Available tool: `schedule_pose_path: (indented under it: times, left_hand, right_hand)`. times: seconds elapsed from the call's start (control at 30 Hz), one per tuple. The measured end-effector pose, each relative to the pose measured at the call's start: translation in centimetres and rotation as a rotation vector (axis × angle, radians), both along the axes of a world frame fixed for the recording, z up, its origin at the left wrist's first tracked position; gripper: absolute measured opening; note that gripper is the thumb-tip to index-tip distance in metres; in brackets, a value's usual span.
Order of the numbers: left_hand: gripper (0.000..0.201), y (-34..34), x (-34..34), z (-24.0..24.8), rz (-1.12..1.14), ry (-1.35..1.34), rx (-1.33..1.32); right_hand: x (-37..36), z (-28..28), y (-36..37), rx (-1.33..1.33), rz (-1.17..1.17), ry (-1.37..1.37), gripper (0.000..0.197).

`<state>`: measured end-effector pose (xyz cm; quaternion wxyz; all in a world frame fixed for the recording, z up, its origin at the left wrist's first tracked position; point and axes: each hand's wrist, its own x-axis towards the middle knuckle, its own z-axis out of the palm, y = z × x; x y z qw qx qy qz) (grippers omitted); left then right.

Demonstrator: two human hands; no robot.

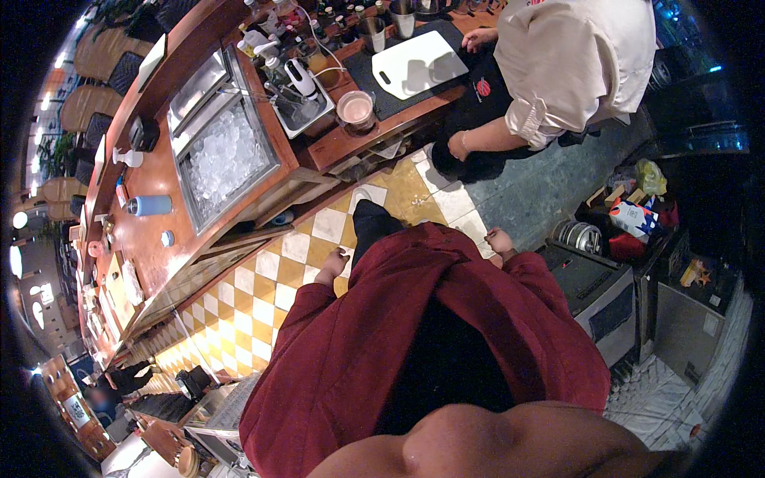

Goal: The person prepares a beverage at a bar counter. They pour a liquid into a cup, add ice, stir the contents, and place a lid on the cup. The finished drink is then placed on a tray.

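Both of my arms hang down in dark red sleeves at my sides. My left hand (335,261) is beside my hip above the checkered floor, its fingers curled in loosely with no object visible in them. On the other side, my right hand (500,241) hangs with fingers also curled and nothing seen in it. Neither touches the wooden counter (195,235). Ahead, a metal bin of ice (227,163) is set into that counter. A glass with a pinkish foamy drink (355,110) stands near its edge, by a white cutting board (420,65).
A co-worker in a light shirt (578,60) stands ahead to the right, one hand near the board. Bottles (271,32), metal shaker cups (372,36) and a blue bottle (151,205) stand on the counter. Dark equipment (586,279) and stacked bags (633,217) are at right.
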<state>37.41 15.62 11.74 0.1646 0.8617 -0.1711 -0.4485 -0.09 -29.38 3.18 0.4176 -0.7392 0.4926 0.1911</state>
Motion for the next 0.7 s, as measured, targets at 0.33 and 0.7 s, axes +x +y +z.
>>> schedule_pose_path:
  times: [0.33,0.7]
  left_hand:
    - [0.043,-1.1,-0.7,0.5,-0.012,-0.01,0.019]
    - [0.045,-1.8,-0.1,-0.4,-0.039,-0.004,-0.041]
  right_hand:
    - [-0.2,0.4,-0.3,-0.102,0.043,-0.079,0.025]
    - [-1.2,0.9,0.5,-0.03,-0.045,-0.038,0.025]
